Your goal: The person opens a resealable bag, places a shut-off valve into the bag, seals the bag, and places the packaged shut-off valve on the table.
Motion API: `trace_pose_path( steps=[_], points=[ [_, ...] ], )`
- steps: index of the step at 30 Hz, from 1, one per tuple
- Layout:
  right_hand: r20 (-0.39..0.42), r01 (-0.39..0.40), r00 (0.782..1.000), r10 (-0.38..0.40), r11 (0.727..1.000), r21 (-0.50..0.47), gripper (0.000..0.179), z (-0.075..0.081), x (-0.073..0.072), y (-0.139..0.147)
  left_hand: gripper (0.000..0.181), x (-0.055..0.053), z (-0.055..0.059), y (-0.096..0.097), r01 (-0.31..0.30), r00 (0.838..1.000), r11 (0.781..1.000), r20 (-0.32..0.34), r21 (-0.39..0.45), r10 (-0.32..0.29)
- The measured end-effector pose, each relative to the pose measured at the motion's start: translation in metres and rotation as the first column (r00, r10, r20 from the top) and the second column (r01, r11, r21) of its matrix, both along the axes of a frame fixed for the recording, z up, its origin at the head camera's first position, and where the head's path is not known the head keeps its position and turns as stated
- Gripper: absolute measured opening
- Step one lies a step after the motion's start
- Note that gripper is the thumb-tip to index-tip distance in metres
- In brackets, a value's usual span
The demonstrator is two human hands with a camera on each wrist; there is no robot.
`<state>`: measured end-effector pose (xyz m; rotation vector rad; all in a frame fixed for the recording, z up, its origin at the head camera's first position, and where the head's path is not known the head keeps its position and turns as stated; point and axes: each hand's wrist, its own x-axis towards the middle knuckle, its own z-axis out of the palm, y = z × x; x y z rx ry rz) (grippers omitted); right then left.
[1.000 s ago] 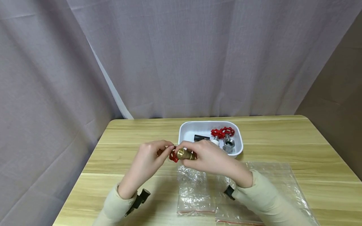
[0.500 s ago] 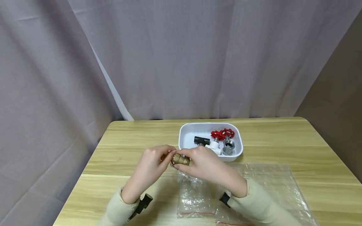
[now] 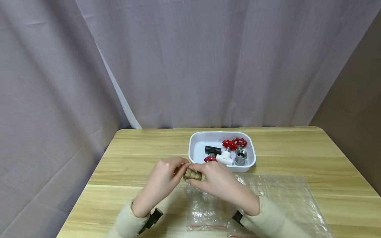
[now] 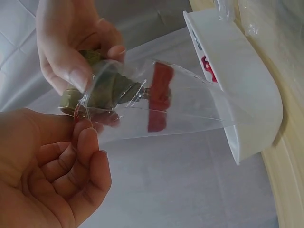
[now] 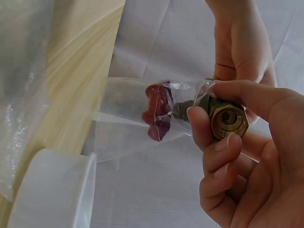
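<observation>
A brass gate valve (image 3: 194, 175) is in my right hand (image 3: 218, 178), gripped by its body between thumb and fingers. Its red handwheel (image 4: 160, 95) points down inside a clear plastic bag (image 4: 199, 111), while the brass body's threaded end (image 5: 229, 122) stays outside the bag's mouth. At that mouth my left hand (image 3: 163, 175) pinches the bag's edge with thumb and index finger; its other fingers are curled. From the head view the handwheel and most of this bag are hidden beneath the hands.
Just beyond the hands stands a white tray (image 3: 193, 138). In it lie a black tee valve (image 3: 212, 150), a white tee valve (image 3: 225, 158) and a steel valve (image 3: 240, 156), with red handwheels. Flat clear zip bags (image 3: 205, 211) lie on the wooden table (image 3: 140, 145).
The valve has turned in my right hand: its open end faced the camera, and now the body lies sideways. Its red handwheel has gone from the head view, down between the hands.
</observation>
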<state>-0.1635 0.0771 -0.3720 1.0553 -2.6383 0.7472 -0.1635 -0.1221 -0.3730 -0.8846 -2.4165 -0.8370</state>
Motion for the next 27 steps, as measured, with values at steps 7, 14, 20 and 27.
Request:
trace_pose_path(
  steps=[7, 14, 20, 27],
  points=[
    [0.062, -0.001, 0.998, 0.004, 0.998, -0.058, 0.026, -0.011, 0.004, 0.0, 0.005, 0.002, -0.002, 0.003, 0.012, 1.0, 1.0, 0.008, -0.014, -0.012],
    [0.136, 0.034, 0.991, -0.018, 0.993, -0.111, 0.027, -0.018, 0.007, 0.002, 0.004, 0.002, -0.006, 0.003, 0.023, 1.0, 1.0, 0.007, -0.021, -0.023],
    [0.155, 0.039, 0.988, -0.017, 0.99, -0.137, 0.038, -0.02, 0.009, 0.006, 0.005, 0.003, -0.008, 0.002, 0.032, 0.999, 0.999, 0.012, -0.015, -0.032],
    [0.198, -0.009, 0.979, 0.039, 0.989, -0.15, 0.036, -0.016, 0.01, 0.011, 0.007, 0.003, -0.006, 0.001, 0.067, 0.996, 0.998, 0.059, -0.011, -0.066]
  ],
)
